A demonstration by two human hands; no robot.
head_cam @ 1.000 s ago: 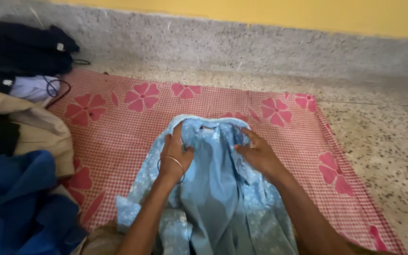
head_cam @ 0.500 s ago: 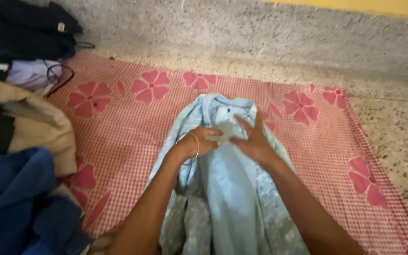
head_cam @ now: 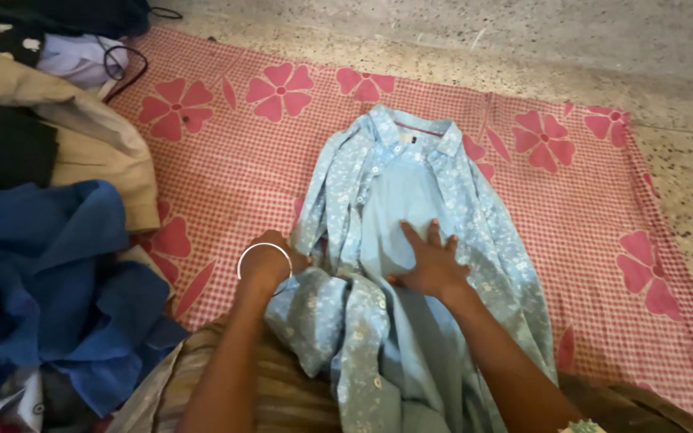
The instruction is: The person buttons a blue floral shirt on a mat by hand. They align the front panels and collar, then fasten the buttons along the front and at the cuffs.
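Note:
A light blue floral shirt (head_cam: pixel 411 192) lies collar-up on a red checked cloth with pink flowers (head_cam: pixel 226 160). Its front is open and the plain inside shows. My left hand (head_cam: pixel 270 258), with a thin bangle on the wrist, grips the shirt's left front panel at its edge, fingers tucked under the fabric. My right hand (head_cam: pixel 431 263) lies flat, fingers spread, on the plain inner fabric at the middle of the shirt. The shirt's lower part drapes over my lap.
A heap of clothes sits at the left: a blue garment (head_cam: pixel 50 281), a beige one (head_cam: pixel 74 136), dark and white pieces (head_cam: pixel 82 56) with a black cord. Speckled stone floor (head_cam: pixel 683 168) borders the cloth at the right and the back.
Both hands came down from the collar area to the shirt's middle. The shirt now lies spread out with the collar flat. The view has tilted downward.

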